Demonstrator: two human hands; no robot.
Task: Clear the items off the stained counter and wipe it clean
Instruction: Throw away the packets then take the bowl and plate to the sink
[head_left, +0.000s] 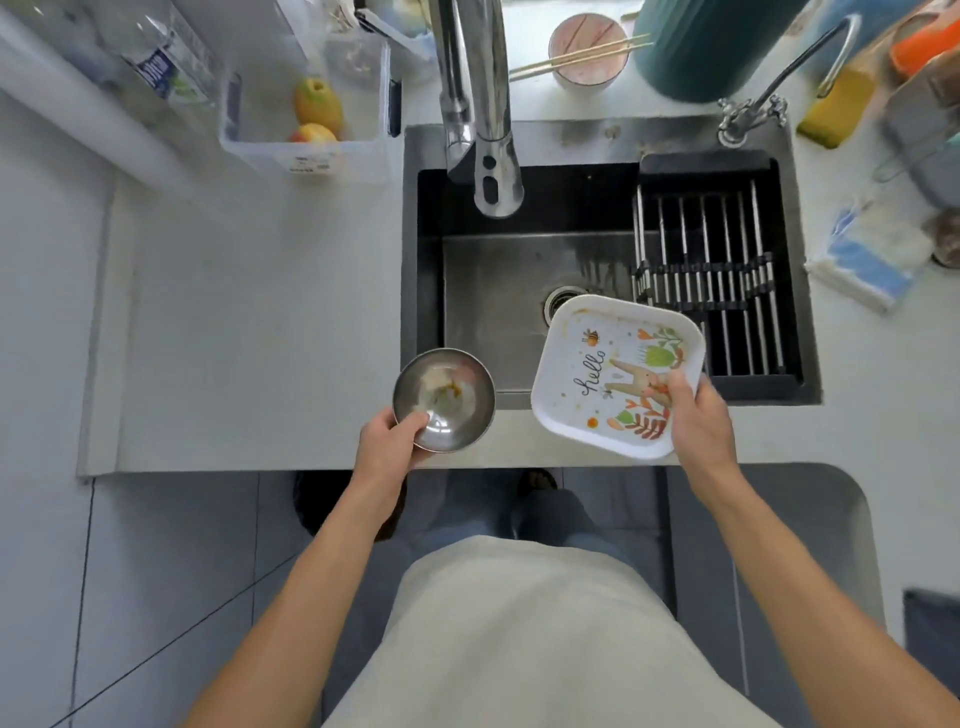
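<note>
My left hand (390, 435) grips the near rim of a small steel bowl (451, 391) with orange sauce residue inside; the bowl hangs over the sink's front left corner. My right hand (693, 413) holds a square white plate (597, 364) printed with "hello" and a rabbit, thumb on its right edge, tilted above the sink (498, 280). The pale counter (249, 332) stretches to the left of the sink.
A chrome faucet (485, 130) arches over the sink, and a black drying rack (711, 270) fills its right side. A clear bin with fruit (311, 111) and a water bottle (161, 67) stand back left. A bowl with chopsticks (587, 52), a yellow sponge (834, 106) and a blue-white cloth (872, 254) lie right.
</note>
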